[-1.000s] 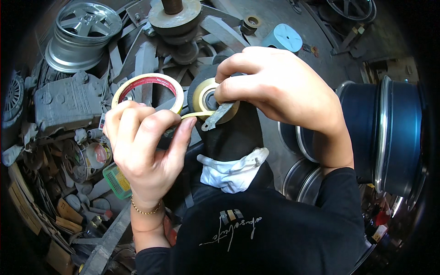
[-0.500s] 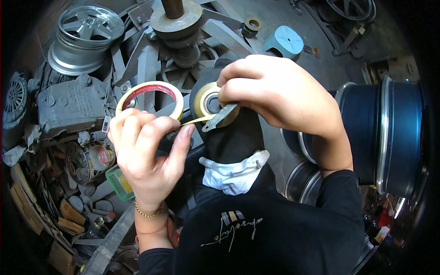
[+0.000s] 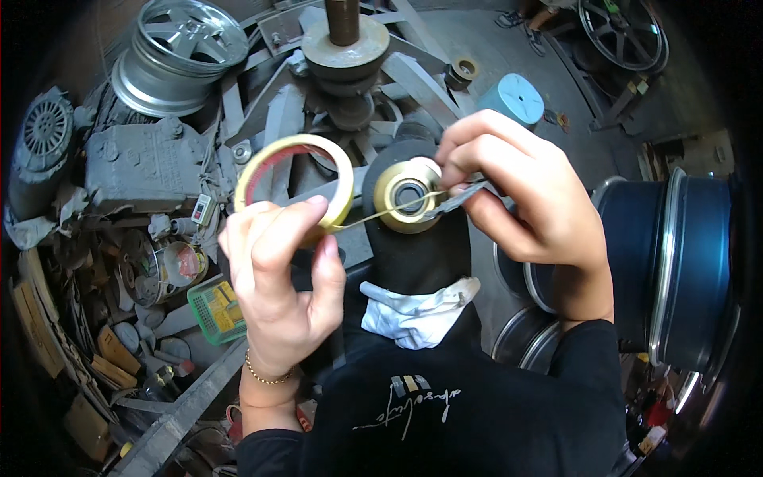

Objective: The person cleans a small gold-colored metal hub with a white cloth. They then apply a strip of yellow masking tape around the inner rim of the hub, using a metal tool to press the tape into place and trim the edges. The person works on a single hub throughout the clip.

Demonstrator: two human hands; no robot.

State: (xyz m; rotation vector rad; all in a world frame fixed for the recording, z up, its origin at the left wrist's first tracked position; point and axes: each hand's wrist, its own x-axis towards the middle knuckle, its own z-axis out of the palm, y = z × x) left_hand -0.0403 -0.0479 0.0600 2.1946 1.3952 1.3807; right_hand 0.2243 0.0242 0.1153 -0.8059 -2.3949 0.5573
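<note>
My left hand (image 3: pixel 282 278) grips a roll of yellow masking tape (image 3: pixel 345 187) with a reddish inner core, holding it upright between thumb and fingers. A narrow strip of tape (image 3: pixel 373 216) runs taut from the roll across to my right hand (image 3: pixel 528 199). The fingers of that hand are pinched on the strip's end and on a thin, flat grey blade (image 3: pixel 459 202). Beneath the strip is a round gold-coloured part (image 3: pixel 393 222) with a dark ringed centre, against a black surface in front of me. A crumpled white cloth (image 3: pixel 415 314) lies nearer my body.
A silver wheel rim (image 3: pixel 163 83) stands at the far left, near a dusty grey gearbox housing (image 3: pixel 143 163). Dark blue rims (image 3: pixel 691 266) are stacked at right. A light blue stool (image 3: pixel 513 99), a green basket (image 3: pixel 208 314) and a rusty spindle (image 3: pixel 343 40) surround the workplace.
The view has shifted, so the surroundings sit further right. My right hand has drawn away from my left, lengthening the tape strip, and the blade has moved right of the gold part's centre.
</note>
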